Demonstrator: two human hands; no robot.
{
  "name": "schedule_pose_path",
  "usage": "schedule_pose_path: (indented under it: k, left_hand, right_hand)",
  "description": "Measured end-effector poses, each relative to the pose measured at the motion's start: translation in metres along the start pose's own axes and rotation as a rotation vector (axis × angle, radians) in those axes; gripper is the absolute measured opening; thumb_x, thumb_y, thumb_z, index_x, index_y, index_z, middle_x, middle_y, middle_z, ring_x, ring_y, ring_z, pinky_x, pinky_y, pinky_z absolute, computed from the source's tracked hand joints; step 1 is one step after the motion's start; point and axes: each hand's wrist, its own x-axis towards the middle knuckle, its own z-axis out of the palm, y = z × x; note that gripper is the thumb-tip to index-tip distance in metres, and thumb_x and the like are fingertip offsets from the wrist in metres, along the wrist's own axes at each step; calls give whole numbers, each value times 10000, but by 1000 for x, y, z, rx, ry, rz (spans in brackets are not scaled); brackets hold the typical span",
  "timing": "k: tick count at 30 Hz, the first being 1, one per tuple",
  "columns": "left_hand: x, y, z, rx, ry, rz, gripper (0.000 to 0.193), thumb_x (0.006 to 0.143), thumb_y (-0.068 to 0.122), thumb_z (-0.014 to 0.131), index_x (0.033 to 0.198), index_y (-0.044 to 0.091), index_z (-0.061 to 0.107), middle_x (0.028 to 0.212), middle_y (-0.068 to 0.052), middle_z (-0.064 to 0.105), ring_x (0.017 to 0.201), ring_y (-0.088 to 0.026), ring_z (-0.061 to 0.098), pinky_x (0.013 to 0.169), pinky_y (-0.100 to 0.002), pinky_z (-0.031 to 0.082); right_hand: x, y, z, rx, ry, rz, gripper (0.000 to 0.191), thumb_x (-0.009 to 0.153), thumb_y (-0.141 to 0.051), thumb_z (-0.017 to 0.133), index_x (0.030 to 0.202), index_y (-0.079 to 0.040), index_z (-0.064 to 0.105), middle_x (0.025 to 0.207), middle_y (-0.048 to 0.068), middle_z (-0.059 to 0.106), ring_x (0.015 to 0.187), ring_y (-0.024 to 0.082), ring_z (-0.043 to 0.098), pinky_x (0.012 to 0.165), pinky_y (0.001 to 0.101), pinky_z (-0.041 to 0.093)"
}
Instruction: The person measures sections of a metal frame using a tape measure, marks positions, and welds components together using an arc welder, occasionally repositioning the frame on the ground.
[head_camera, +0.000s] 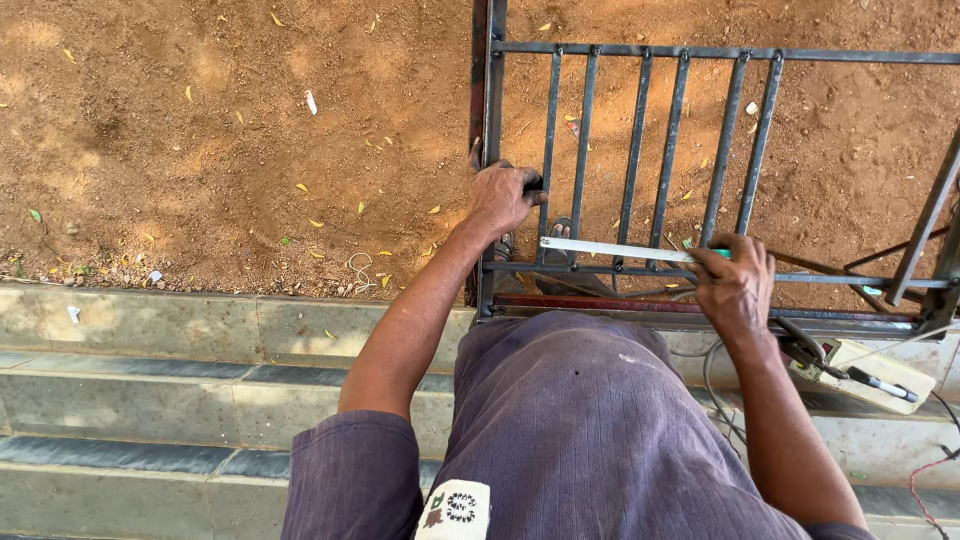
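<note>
Metal grille (640, 160), a dark frame of upright bars welded between cross rails, lies out over bare reddish dirt ground (200, 150) with its near edge resting along the top of a concrete step (150, 320). The left hand (503, 195) is closed around the second upright bar, just beside the frame's thick side post, knuckles up and thumb tucked toward the bar. The right hand (737, 285) pinches one end of a pale flat steel ruler (625, 250) that lies across the bars just above the lower cross rail; the ruler runs leftward from those fingers toward the left hand, stopping short of it. Both forearms reach forward from a purple ribbed shirt (570, 430) that fills the bottom of the view. To the right of the right wrist, on the step's edge, sits a cream-coloured box (870, 375) with a dark pen-like tool on top, what looks like a power board, though its details are too small to be sure. A grey cable (712, 385) loops down from near it, and a thin red wire (925, 475) trails at the far right. Yellow fallen leaves (305, 187) dot the dirt, and a sandalled foot (558, 240) shows through the bars.
</note>
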Motion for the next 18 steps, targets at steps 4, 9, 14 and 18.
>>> schedule_pose_path:
  k: [4,9,14,18]
  left_hand:
    - [0,-1,2,-55,1,3,457,824,574,758,1146,251,781,879,-5,750,949,-185,644,928,-492,450]
    - [-2,-2,-1,-70,-21,-24,408,826,552,769,1106,256,787,865,-4,729,941,-180,636,898,-467,452]
    - [-5,-1,-7,-46,43,39,326,825,510,798,1000,235,803,850,25,766,927,-171,642,981,-472,393]
    - [-6,0,-9,-46,41,34,346,809,527,799,999,238,808,864,27,771,955,-167,650,1012,-468,396]
  right_hand:
    - [-5,-4,-8,-69,20,0,116,924,-151,794,1032,-188,815,1243,88,699,1193,287,616,1027,473,480]
    - [-3,-15,-9,-44,1,27,166,910,-142,793,1068,-187,821,1224,81,682,1194,298,594,1024,476,465]
    - [0,-13,-5,-45,-10,25,150,922,-202,801,1070,-188,820,1233,84,673,1169,291,599,997,474,471]
    - [-1,-9,0,-59,-10,19,153,929,-217,802,1078,-193,823,1239,99,671,1160,292,598,986,467,477]
